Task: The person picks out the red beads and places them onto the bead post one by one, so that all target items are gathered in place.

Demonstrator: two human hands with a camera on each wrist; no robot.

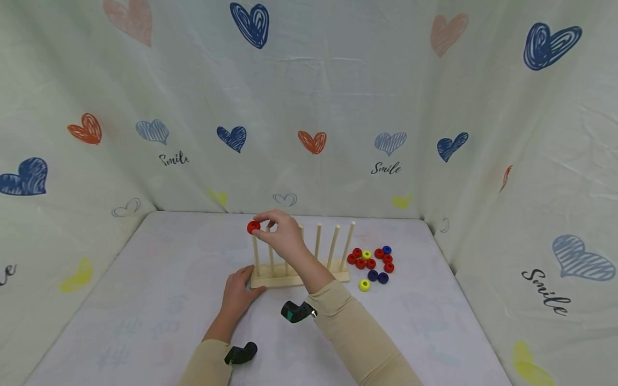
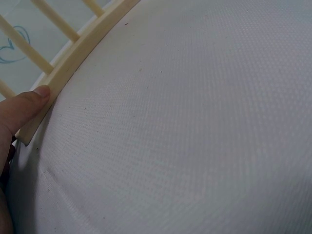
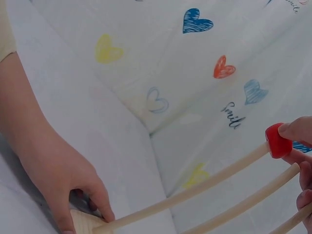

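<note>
A wooden peg rack (image 1: 275,282) with a row of upright pegs stands on the table. My left hand (image 1: 236,294) grips the left end of its base, and in the left wrist view the thumb (image 2: 27,108) lies along the base's edge. My right hand (image 1: 286,237) pinches a red bead (image 1: 253,227) between thumb and fingers at the top of the leftmost peg (image 1: 256,254). In the right wrist view the bead (image 3: 278,141) sits right at that peg's tip. My right hand and forearm hide part of the rack's middle.
To the right of the rack lie loose beads: several red beads (image 1: 360,263), dark blue beads (image 1: 383,278) and yellow beads (image 1: 364,285). A light cloth covers the table (image 1: 159,300). A curtain (image 1: 338,96) printed with hearts surrounds the back and sides.
</note>
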